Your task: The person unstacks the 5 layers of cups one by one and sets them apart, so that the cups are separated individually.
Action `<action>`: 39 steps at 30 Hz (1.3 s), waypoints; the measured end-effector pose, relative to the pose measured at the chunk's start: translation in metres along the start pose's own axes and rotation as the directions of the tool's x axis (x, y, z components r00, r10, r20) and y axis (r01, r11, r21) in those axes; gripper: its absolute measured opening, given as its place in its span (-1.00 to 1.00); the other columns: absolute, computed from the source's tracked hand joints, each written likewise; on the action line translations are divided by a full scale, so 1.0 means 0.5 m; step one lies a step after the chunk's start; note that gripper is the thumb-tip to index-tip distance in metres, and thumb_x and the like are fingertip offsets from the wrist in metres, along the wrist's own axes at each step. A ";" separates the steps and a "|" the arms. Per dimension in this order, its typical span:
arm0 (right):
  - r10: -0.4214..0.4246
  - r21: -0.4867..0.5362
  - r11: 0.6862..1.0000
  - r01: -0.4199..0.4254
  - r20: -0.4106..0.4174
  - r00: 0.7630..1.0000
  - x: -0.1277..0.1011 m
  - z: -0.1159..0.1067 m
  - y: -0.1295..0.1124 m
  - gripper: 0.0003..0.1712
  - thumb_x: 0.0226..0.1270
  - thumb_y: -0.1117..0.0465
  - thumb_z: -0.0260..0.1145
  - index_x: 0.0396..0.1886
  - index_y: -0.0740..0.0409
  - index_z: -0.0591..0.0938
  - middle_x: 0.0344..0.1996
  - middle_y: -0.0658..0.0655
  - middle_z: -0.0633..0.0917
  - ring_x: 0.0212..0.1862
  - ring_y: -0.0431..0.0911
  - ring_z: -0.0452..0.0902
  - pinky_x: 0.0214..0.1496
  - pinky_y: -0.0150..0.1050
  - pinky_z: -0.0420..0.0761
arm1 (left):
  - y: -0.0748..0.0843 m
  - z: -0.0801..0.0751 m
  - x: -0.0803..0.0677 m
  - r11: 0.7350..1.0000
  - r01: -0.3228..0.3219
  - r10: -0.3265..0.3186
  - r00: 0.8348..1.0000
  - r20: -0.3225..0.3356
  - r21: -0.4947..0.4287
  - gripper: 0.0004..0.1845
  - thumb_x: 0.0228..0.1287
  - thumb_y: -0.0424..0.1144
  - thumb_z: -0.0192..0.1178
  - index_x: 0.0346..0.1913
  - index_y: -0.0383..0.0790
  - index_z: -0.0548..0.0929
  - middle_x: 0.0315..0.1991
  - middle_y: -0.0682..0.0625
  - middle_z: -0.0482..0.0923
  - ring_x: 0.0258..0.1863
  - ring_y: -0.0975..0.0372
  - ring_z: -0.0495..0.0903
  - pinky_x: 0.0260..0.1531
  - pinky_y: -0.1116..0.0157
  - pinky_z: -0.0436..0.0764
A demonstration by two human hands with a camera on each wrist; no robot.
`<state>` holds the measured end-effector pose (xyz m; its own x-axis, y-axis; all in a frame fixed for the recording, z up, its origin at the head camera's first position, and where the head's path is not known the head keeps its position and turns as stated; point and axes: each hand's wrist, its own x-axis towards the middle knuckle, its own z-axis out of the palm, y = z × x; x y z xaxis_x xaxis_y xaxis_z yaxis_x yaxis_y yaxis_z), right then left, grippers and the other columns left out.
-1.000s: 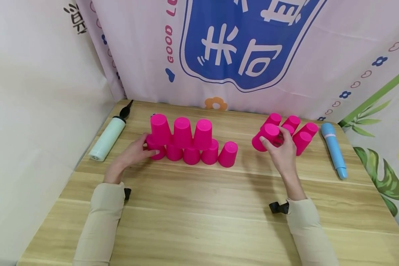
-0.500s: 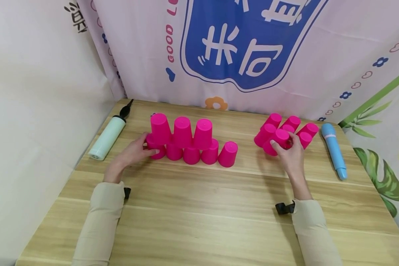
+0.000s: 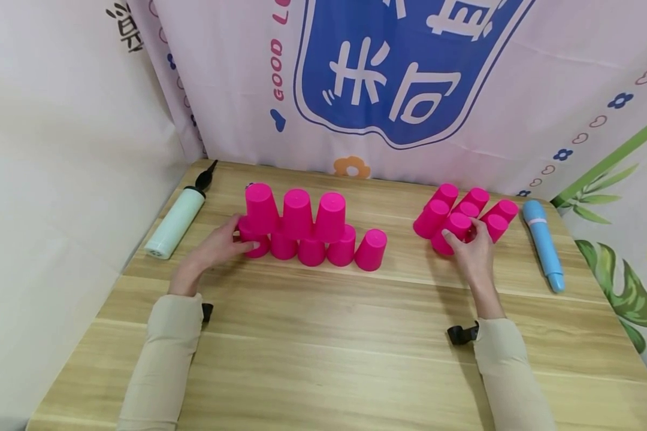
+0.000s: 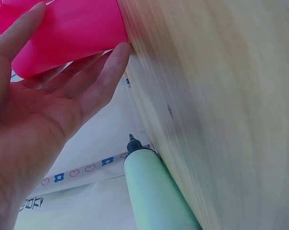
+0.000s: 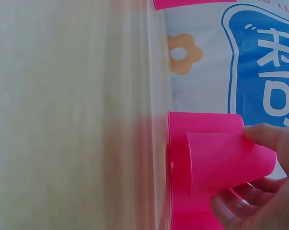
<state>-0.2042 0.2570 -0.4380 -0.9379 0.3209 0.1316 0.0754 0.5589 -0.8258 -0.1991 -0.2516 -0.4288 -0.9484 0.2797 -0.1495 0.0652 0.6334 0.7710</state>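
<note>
Pink cups stand upside down on the wooden table, in a left row and a right cluster. My left hand [image 3: 215,248] grips the leftmost lower cup [image 3: 261,249], thumb in front and fingers behind, as the left wrist view also shows. Three upper cups [image 3: 298,214] stand on that row; the rightmost lower cup [image 3: 371,251] carries none. My right hand [image 3: 475,254] holds a pink cup [image 5: 225,160] between thumb and fingers at the front of the cluster [image 3: 431,219]. In the right wrist view, this cup overlaps another cup [image 5: 202,122] behind it.
A mint-green hand pump [image 3: 177,221] with a black nozzle lies left of the row. Right of the cluster lies a blue pump-like tube [image 3: 543,245]. A printed curtain [image 3: 237,120] hangs along the table's back edge. Bare table [image 3: 329,341] lies between the forearms.
My right hand has moved slightly right; the cup in it is now at the cluster's front and a little lower than half a second ago. My left hand has stayed at its cup.
</note>
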 end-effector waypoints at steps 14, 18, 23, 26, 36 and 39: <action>0.003 -0.070 0.998 0.001 0.047 0.999 0.012 -0.007 0.009 -0.18 0.27 0.10 0.34 0.38 0.39 0.21 0.17 0.40 0.45 0.15 0.17 0.39 0.23 0.01 0.41 | 0.005 0.001 -0.002 1.000 -0.011 0.011 1.000 -0.002 -0.007 -0.34 0.32 -0.17 0.23 0.34 -0.32 0.16 0.25 -0.29 0.34 0.24 -0.14 0.36 0.21 -0.07 0.40; 0.008 -0.071 0.997 -0.003 0.062 0.998 0.009 -0.009 0.009 -0.17 0.28 0.08 0.33 0.39 0.39 0.19 0.19 0.40 0.44 0.17 0.18 0.38 0.24 0.02 0.41 | 0.007 0.001 -0.003 1.000 -0.006 0.006 1.000 -0.003 -0.011 -0.34 0.33 -0.18 0.22 0.34 -0.31 0.17 0.26 -0.27 0.33 0.24 -0.13 0.36 0.21 -0.06 0.40; 0.015 -0.070 0.998 -0.009 0.084 0.996 0.005 -0.010 0.009 -0.15 0.30 0.06 0.32 0.39 0.40 0.17 0.20 0.42 0.42 0.19 0.20 0.37 0.24 0.04 0.42 | 0.005 0.000 -0.003 1.000 -0.006 0.006 1.000 0.003 -0.015 -0.34 0.33 -0.18 0.22 0.35 -0.30 0.16 0.26 -0.27 0.33 0.24 -0.12 0.36 0.21 -0.06 0.41; 0.011 -0.066 0.998 -0.006 0.083 0.997 0.003 -0.010 0.012 -0.17 0.30 0.07 0.32 0.39 0.39 0.18 0.19 0.41 0.43 0.17 0.19 0.38 0.22 0.03 0.43 | 0.003 0.000 -0.002 1.000 -0.001 0.002 1.000 0.004 -0.015 -0.35 0.33 -0.18 0.22 0.35 -0.29 0.16 0.26 -0.26 0.34 0.24 -0.11 0.37 0.20 -0.05 0.42; 0.013 -0.049 0.999 -0.009 0.073 0.997 -0.004 -0.010 0.011 -0.13 0.28 0.09 0.34 0.41 0.36 0.14 0.24 0.39 0.39 0.21 0.20 0.36 0.26 0.05 0.42 | 0.000 0.001 -0.001 1.000 -0.007 0.007 1.000 -0.002 -0.013 -0.34 0.32 -0.18 0.23 0.35 -0.30 0.16 0.25 -0.27 0.34 0.23 -0.13 0.37 0.20 -0.05 0.42; -0.008 -0.043 0.999 0.009 0.037 0.999 -0.010 -0.010 0.003 -0.11 0.27 0.11 0.34 0.44 0.32 0.10 0.28 0.37 0.33 0.24 0.20 0.33 0.28 0.06 0.40 | 0.000 0.002 -0.002 1.000 -0.008 0.007 1.000 -0.003 -0.019 -0.34 0.32 -0.19 0.23 0.35 -0.30 0.16 0.25 -0.27 0.35 0.23 -0.13 0.37 0.19 -0.05 0.42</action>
<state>-0.1975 0.2603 -0.4372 -0.9502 0.2885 0.1177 0.0815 0.5946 -0.7999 -0.1982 -0.2511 -0.4291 -0.9488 0.2821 -0.1418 0.0666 0.6177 0.7836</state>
